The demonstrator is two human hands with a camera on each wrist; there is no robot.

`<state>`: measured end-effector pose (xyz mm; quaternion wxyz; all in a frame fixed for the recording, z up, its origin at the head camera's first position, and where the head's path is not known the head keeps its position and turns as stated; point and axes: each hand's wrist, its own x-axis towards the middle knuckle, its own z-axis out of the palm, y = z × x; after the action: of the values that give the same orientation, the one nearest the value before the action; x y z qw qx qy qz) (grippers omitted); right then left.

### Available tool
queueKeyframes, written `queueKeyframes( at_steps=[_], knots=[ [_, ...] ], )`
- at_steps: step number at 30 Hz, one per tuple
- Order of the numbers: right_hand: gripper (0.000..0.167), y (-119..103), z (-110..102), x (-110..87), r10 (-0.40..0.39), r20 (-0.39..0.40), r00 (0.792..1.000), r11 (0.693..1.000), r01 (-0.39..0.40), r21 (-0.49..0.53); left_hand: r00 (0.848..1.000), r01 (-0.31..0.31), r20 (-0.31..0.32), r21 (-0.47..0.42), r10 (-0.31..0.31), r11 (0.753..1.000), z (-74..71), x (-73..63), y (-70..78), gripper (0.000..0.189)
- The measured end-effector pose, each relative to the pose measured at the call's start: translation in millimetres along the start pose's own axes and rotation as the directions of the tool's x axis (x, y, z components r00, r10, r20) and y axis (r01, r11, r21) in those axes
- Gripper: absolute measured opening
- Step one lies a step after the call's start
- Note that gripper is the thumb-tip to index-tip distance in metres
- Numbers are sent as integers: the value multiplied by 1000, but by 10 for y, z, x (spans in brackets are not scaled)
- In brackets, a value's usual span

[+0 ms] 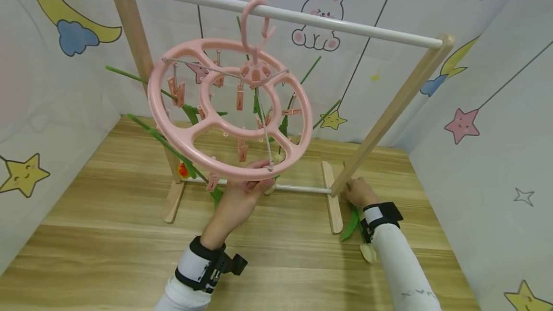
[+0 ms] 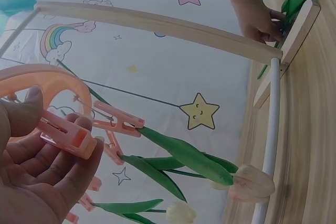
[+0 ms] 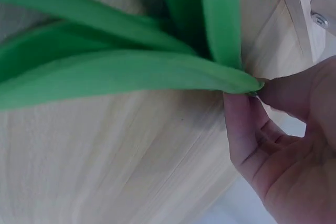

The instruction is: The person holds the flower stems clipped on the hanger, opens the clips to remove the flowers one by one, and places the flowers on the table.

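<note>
A pink round clip hanger [image 1: 229, 171] hangs by its hook from the rack's white top bar. Under its near rim is my left hand [image 1: 242, 200]; in the left wrist view its thumb and fingers hold a pink clip [image 2: 68, 137] with no flower in it. Other clips grip artificial tulips, among them a pale tulip [image 2: 252, 183] hanging head down. Beside the rack's right foot, my right hand [image 1: 362, 192] pinches the stem of another tulip just above the green leaves [image 3: 131, 72]. That tulip's cream head [image 1: 368, 253] points toward me, low over the table.
The wooden rack has a right post [image 1: 389, 114], a left post [image 1: 134, 28] and a low white crossbar [image 1: 302, 189]. An orange-red flower head [image 1: 183, 171] shows near the left post. Green stems stick out around the hanger. Walls with cartoon prints enclose the wood-grain table [image 1: 281, 263].
</note>
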<state>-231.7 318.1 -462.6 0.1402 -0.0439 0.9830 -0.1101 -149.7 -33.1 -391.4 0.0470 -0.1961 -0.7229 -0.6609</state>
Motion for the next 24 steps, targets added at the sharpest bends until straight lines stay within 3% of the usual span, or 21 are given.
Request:
queueKeyframes(
  at_steps=[3,10,16,21,24],
  knots=[
    [39,7,0,-3,-22,-6,1000,1000,21,-17,1000,9,-2,1,-9,1000,0,-3,7,43],
    [67,105,-120,-35,0,83,997,984,-15,176,1000,-14,3,-1,14,1000,-7,-4,1,44],
    [49,88,-372,-174,51,265,963,977,-104,189,1000,-22,13,-14,22,1000,2,-4,3,44],
    [29,-52,-546,-305,8,344,939,987,-62,146,1000,-15,10,-19,16,1000,0,-3,26,43],
    [25,-157,-608,-359,-54,407,912,990,-4,141,1000,-21,7,-11,21,1000,0,-6,39,43]
  ],
)
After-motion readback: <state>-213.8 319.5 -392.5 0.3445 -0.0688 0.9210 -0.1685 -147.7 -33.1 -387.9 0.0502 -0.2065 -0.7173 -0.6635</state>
